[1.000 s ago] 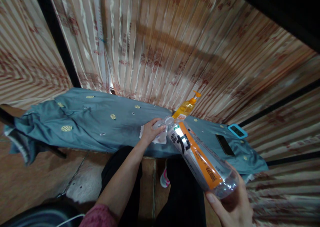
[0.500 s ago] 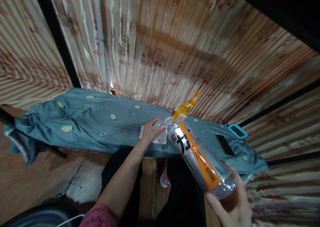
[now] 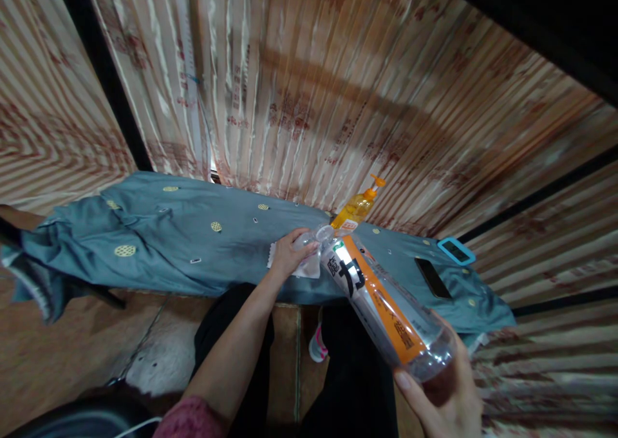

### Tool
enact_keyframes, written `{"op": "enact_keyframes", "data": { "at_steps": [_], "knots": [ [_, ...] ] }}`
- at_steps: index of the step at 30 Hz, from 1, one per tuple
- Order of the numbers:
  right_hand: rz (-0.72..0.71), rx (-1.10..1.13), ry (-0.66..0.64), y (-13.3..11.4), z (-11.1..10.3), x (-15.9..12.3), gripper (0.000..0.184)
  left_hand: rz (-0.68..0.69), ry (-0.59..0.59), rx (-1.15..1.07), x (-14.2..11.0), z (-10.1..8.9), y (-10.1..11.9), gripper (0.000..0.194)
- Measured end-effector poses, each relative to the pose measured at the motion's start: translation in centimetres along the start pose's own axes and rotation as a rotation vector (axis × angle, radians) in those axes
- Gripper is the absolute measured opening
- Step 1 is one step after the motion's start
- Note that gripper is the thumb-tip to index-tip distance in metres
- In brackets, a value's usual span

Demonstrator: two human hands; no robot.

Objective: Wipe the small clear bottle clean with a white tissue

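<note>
My right hand point(image 3: 447, 396) grips the base of a large clear plastic bottle point(image 3: 381, 299) with an orange and white label, tilted so its open mouth points down toward the cloth. My left hand point(image 3: 288, 252) is closed on a small white cloth point(image 3: 309, 267) held right under the bottle's mouth, over a blue-grey garment point(image 3: 183, 232) with gold round motifs spread across a board. A darker damp patch shows on the garment left of my left hand.
An orange pump bottle point(image 3: 356, 207) stands behind the clear bottle's mouth. A black phone point(image 3: 433, 277) and a teal-framed device point(image 3: 456, 250) lie on the garment at the right. Striped curtains hang behind. My dark trousers and a shoe point(image 3: 317, 346) are below.
Almost nothing has changed; the view has shifted slightly and both hands keep the same hold on the bottle and the cloth.
</note>
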State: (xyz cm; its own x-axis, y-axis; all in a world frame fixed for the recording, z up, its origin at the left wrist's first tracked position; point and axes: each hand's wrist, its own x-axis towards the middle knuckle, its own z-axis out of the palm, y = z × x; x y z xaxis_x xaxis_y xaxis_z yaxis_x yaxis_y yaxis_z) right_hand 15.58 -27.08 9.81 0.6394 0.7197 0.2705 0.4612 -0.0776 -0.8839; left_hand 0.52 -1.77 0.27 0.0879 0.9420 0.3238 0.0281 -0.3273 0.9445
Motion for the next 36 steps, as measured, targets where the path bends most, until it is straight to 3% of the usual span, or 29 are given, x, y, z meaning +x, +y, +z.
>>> {"op": "enact_keyframes", "data": {
  "at_steps": [36],
  "knots": [
    [-0.051,-0.053,-0.01,0.51,-0.39,0.21,0.09,-0.013,0.002,0.005,-0.12,-0.05,0.37,0.035]
  ]
}}
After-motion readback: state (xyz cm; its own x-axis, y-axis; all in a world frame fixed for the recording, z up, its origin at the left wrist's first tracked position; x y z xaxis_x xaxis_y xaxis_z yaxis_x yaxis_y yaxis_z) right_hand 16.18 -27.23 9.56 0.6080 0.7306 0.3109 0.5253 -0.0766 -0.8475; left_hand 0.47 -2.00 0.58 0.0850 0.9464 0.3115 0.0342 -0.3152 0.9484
